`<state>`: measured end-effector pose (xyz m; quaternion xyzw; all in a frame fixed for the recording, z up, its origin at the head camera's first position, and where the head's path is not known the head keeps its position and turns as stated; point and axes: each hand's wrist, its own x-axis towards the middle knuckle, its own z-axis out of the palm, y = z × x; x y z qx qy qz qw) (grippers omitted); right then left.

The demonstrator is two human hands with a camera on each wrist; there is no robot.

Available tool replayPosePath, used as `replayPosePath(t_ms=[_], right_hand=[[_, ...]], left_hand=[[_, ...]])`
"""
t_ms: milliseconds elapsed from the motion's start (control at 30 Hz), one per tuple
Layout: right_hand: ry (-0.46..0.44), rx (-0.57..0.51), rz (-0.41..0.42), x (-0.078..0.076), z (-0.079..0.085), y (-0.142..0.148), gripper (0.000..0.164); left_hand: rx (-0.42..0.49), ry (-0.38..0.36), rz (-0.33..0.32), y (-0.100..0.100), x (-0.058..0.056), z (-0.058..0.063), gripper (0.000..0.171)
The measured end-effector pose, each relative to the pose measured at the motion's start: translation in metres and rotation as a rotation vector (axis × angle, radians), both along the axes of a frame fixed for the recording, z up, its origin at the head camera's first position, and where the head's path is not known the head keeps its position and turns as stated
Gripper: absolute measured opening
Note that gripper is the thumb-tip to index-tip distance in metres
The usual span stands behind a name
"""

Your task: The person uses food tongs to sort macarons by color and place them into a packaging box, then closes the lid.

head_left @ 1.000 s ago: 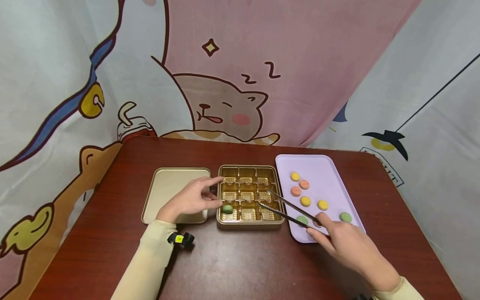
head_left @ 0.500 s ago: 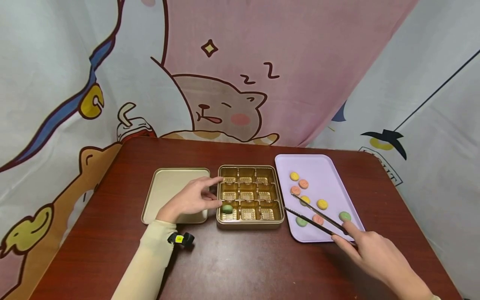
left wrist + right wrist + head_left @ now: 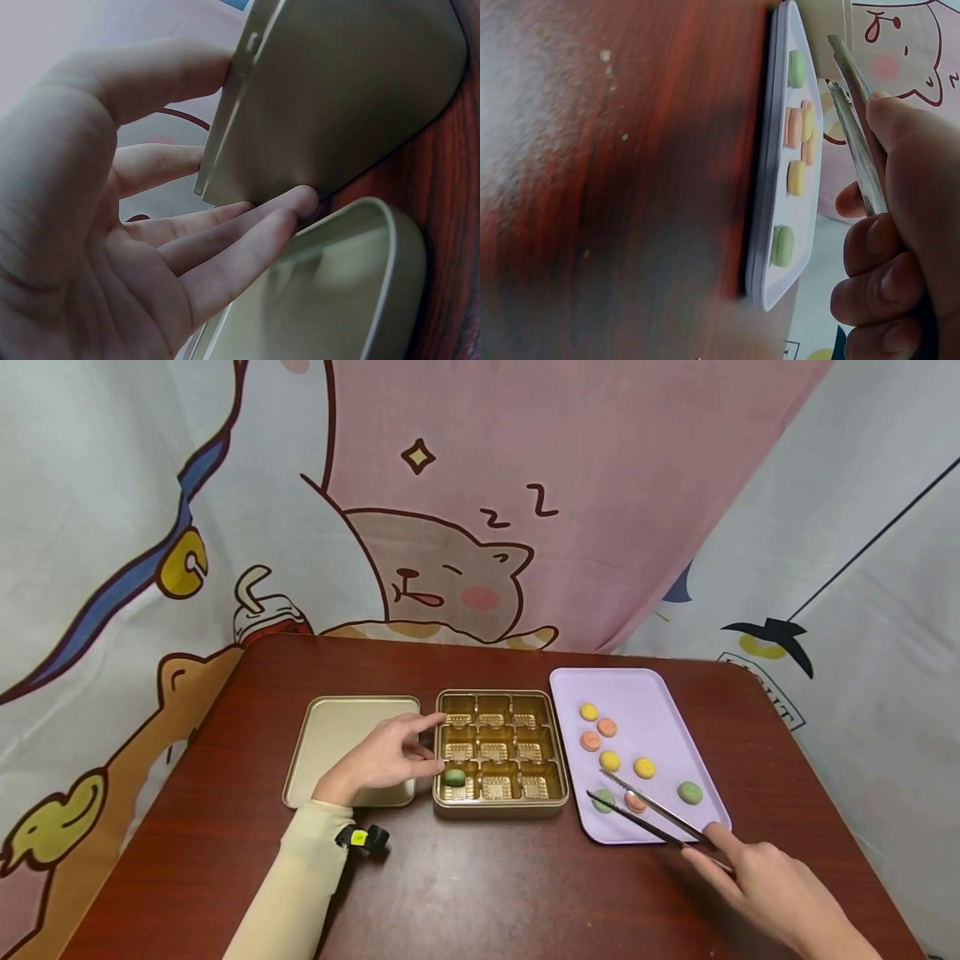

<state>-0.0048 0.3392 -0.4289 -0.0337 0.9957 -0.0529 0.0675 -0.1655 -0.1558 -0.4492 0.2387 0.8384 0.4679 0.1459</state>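
My left hand (image 3: 386,749) touches the left side of a gold tin (image 3: 498,810) with outstretched thumb and fingers. Its divided gold insert has one dark green macaron (image 3: 454,777) in the near-left compartment. In the left wrist view, thumb and fingertips rest on the tin's outer wall (image 3: 345,82). My right hand (image 3: 772,885) grips metal tongs (image 3: 859,150); their serrated tips are spread, with nothing held in them. In the head view the tips overlap a light green macaron (image 3: 600,808) on the lilac tray (image 3: 660,693), with a pink macaron (image 3: 635,802) beside it.
Left of the tin lies its gold lid (image 3: 337,727), partly under my left hand. Yellow macarons (image 3: 644,767), pink ones (image 3: 590,741) and another green macaron (image 3: 690,792) are scattered on the tray. A printed curtain (image 3: 600,527) hangs behind the brown table (image 3: 480,885).
My right hand has drawn the tongs from over the tin rightward and nearer, so the tips are now over the tray. The left hand and the tin stay put.
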Motion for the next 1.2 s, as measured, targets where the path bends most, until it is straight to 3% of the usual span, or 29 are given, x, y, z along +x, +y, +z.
replayPosePath(t_ms=[233,500,1200], right_hand=[[0.03,0.015,0.03,0.006,-0.004,0.004,0.039],[-0.064,0.017,-0.003,0.007,-0.006,0.006,0.042],[-0.067,0.009,0.012,0.01,-0.013,0.006,0.039]], left_hand=[[-0.019,0.006,0.006,0.0,0.0,-0.001,0.081],[-0.025,0.015,0.002,0.0,-0.001,-0.002,0.081],[-0.018,0.019,-0.003,0.0,0.0,0.0,0.08]])
